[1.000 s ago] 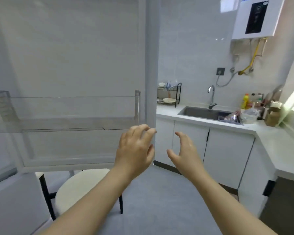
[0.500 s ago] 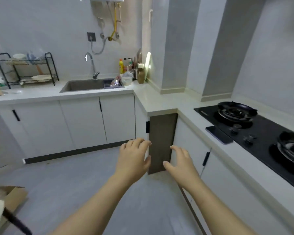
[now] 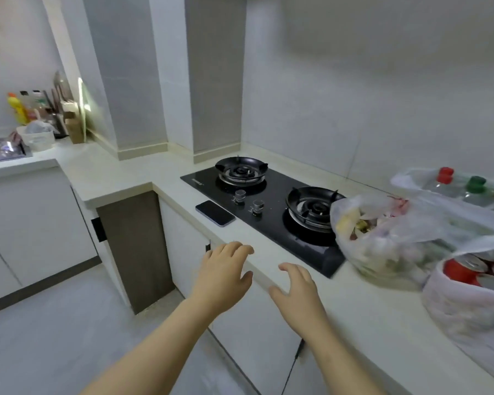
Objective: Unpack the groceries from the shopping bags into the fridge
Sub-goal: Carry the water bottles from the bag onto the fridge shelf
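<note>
Three clear plastic shopping bags sit on the white counter [image 3: 360, 306] at the right. One bag of mixed groceries [image 3: 382, 238] leans by the hob. A bag of red drink cans [image 3: 468, 283] stands nearer to me. Behind them a bag of bottles [image 3: 462, 183] with red and green caps lies against the wall. My left hand [image 3: 223, 272] and my right hand [image 3: 297, 292] hover empty, fingers spread, over the counter's front edge, left of the bags. The fridge is out of view.
A black two-burner gas hob [image 3: 268, 201] is set into the counter, with a dark phone [image 3: 215, 213] lying in front of it. Bottles, a knife block and a white tub [image 3: 39, 138] crowd the far left corner by the sink [image 3: 0, 151]. Grey floor lies below.
My view has swung right, from the open fridge door past the sink to the hob and the bags. Both hands stay empty and have come up to the counter edge.
</note>
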Available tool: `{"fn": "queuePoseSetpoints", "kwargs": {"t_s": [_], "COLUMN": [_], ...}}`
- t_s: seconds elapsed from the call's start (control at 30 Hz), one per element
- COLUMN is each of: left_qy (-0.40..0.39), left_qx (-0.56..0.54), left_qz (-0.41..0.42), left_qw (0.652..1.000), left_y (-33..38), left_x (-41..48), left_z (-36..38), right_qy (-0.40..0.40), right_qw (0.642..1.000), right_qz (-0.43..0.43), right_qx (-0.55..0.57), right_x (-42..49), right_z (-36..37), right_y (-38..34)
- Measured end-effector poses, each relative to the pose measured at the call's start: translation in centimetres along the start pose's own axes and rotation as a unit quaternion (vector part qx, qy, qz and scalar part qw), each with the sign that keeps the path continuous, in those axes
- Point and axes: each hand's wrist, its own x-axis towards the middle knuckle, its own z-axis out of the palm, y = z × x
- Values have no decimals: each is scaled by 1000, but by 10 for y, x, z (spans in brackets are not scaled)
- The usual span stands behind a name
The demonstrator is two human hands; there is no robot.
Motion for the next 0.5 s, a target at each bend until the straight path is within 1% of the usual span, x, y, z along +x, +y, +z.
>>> {"fn": "queuePoseSetpoints", "kwargs": {"t_s": [0.2,0.37,0.5], "left_qy": [-6,-28,-48], "left_qx": [-21,-33,-61], "left_qz": [57,110,171], "left_qw": [998,993,982], "left_y": [76,124,158], "left_x": [60,89,107], "left_z": [41,72,98], "right_qy": [65,111,172], "right_qw": [997,991,980], "right_qz": [42,77,98], "right_qx": [-13,-9,-9], "right_x": [16,16,9], "right_z": [-68,-107,-130], "right_y": [74,110,133]}}
